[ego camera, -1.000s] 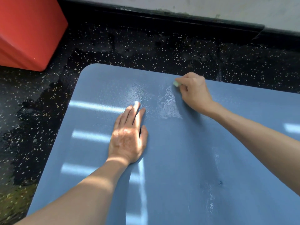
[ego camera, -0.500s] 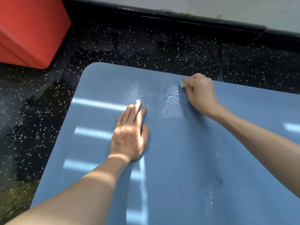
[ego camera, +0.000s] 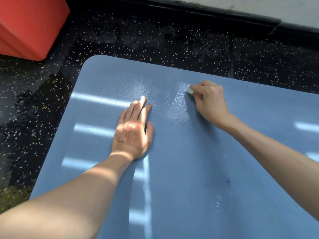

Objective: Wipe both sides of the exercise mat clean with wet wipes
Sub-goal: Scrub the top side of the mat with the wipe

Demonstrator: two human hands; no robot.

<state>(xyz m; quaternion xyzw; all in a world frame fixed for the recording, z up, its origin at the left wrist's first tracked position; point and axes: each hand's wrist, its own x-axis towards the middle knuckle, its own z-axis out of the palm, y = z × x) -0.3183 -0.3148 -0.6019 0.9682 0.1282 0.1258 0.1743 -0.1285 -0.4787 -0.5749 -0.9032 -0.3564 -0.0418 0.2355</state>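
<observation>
1. I see the right hand [ego camera: 209, 100] curled, pinching a wadded wet wipe [ego camera: 190, 91] against the blue exercise mat [ego camera: 189, 169], near its far edge.
2. The left hand [ego camera: 133, 131] lies flat, fingers straight, pressing the mat at the wipe's near left.
3. Dull mat stretches right and near of the wipe, so I judge the right hand is closer to it.

One wide-angle view from a camera on the person's head, facing forward and steeply down, close above the floor [ego camera: 155, 40]. The blue exercise mat [ego camera: 189, 169] fills most of the frame. The left hand [ego camera: 133, 133] and right hand [ego camera: 210, 100] reach in from the lower left and the right side; a wall [ego camera: 241, 4] crosses the top.
</observation>
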